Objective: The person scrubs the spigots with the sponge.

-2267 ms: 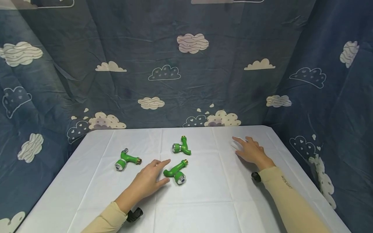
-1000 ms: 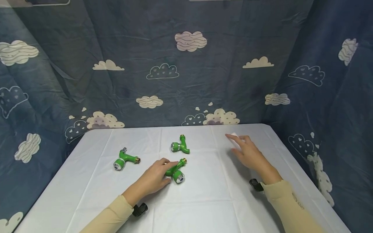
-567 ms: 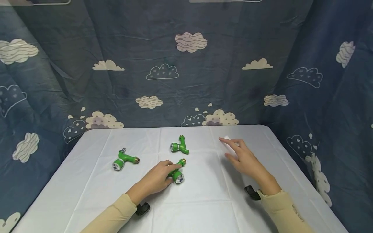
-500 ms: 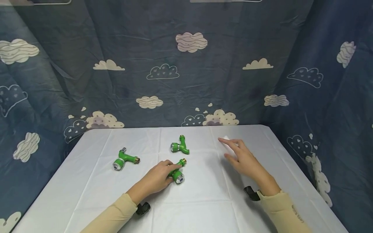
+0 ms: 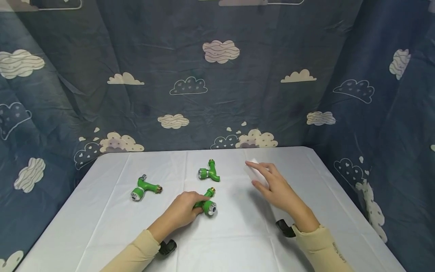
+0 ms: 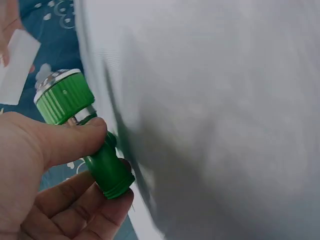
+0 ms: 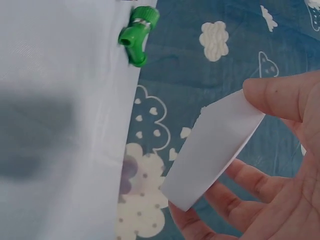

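My left hand [image 5: 181, 211] grips the nearest green tap [image 6: 105, 167], thumb on one side and fingers curled on the other. The tap's green knob with a silver cap faces right in the head view, and its brass threaded end points away. Over the right part of the table, my right hand [image 5: 280, 190] pinches a flat white piece that looks like folded paper [image 7: 215, 145] between thumb and fingertips. Two more green taps lie on the table: one at the left [image 5: 145, 186] and one farther back in the middle [image 5: 212, 173].
A white cloth [image 5: 238, 241] with fold creases covers the table. Behind it and along both sides hangs a dark blue curtain [image 5: 265, 98] printed with clouds. A black wrist camera sits under each sleeve cuff.
My left hand has moved from beside the nearest tap to grip it, and the tap has turned slightly. My right hand has shifted left with the white paper in its fingers.
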A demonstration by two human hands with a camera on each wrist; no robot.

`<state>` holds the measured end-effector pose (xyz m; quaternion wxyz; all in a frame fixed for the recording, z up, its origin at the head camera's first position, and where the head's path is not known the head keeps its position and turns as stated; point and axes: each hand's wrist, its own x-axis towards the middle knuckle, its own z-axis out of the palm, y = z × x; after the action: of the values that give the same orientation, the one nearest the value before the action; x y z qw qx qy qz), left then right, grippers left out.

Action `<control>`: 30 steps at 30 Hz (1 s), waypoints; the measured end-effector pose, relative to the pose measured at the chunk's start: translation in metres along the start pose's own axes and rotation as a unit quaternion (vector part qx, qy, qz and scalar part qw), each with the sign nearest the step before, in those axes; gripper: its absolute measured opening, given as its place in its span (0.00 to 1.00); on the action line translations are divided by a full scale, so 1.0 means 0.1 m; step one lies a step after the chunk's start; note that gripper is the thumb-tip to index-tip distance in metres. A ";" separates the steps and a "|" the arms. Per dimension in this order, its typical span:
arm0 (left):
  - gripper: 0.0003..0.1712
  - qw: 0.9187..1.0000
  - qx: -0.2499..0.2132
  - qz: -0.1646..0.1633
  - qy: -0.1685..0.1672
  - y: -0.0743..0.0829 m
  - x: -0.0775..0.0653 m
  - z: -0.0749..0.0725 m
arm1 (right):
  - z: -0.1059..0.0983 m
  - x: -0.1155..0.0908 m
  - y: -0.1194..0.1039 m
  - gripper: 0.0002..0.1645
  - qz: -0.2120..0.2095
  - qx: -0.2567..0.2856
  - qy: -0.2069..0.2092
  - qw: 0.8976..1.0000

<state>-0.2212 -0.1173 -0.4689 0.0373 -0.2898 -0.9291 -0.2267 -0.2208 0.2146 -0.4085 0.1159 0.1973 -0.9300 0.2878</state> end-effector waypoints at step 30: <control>0.25 0.690 -0.717 -0.103 0.012 0.36 0.28 -0.45 | 0.39 0.10 -0.51 0.30 -0.184 -0.065 0.248 0.949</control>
<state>-0.2269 -0.0961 -0.4087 -0.1944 -0.1281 -0.5078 -0.8294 -0.2115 0.1510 -0.4117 0.4066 0.2791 -0.8360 0.2407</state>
